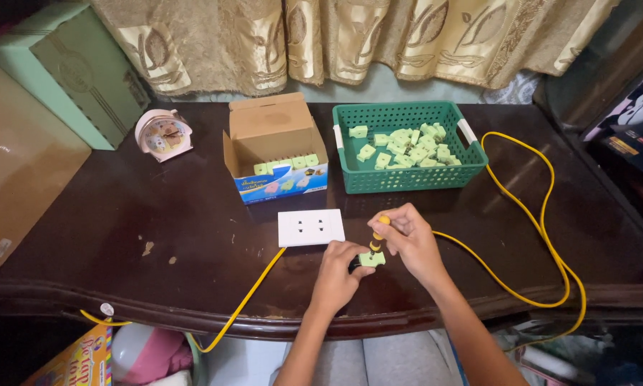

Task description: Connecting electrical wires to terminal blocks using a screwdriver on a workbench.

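One green plug (372,259) is gripped at lower centre by the left hand (338,275) while a yellow screwdriver (379,233), pinched in the right hand (409,240), is set on it; many plugs (407,146) are left in the basket (406,180), few (287,165) are boxed (275,154).

**Polished wood, plastic, card and satin**

The table (157,229) is dark wood with a glossy varnish, chipped pale in small spots. The green basket (407,179) is matt plastic mesh; the small green pieces (407,146) in it look like smooth plastic. The white socket plate (310,227) is smooth plastic, the yellow cable (543,214) rubbery. The open box (271,132) is matt brown cardboard. The curtain (321,39) is shiny patterned cloth.
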